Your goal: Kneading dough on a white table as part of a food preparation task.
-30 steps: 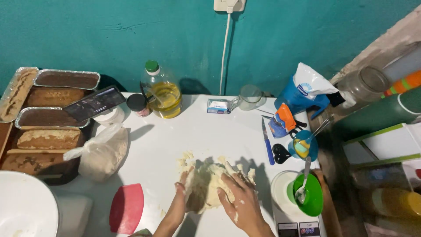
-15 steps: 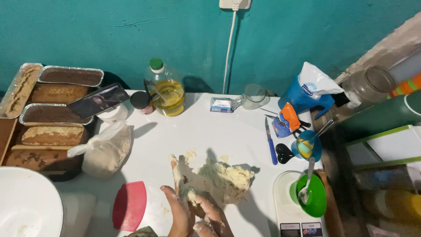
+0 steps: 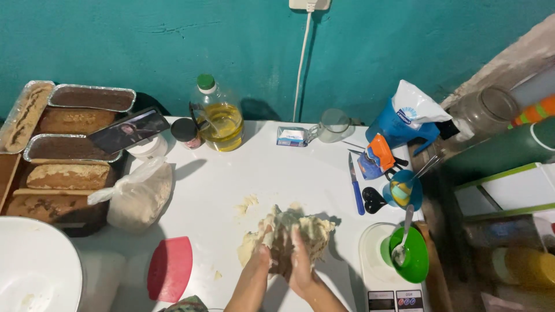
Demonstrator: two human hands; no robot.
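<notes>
Both hands, the left hand [image 3: 263, 249] and right hand [image 3: 300, 257], are pressing into the dough [image 3: 292, 228] near the worktop's [image 3: 277, 167] front edge, fingers curled around its lump. Folding the ragged edges inward is probably helping. An oil bottle [image 3: 218, 115] is standing at the back edge, against the teal wall [image 3: 144, 40].

Bare counter [image 3: 272, 173] lies open behind the dough [image 3: 289, 231]; flour bag [image 3: 139, 196], red scraper [image 3: 169, 268] and knife [image 3: 355, 186] flank it.
</notes>
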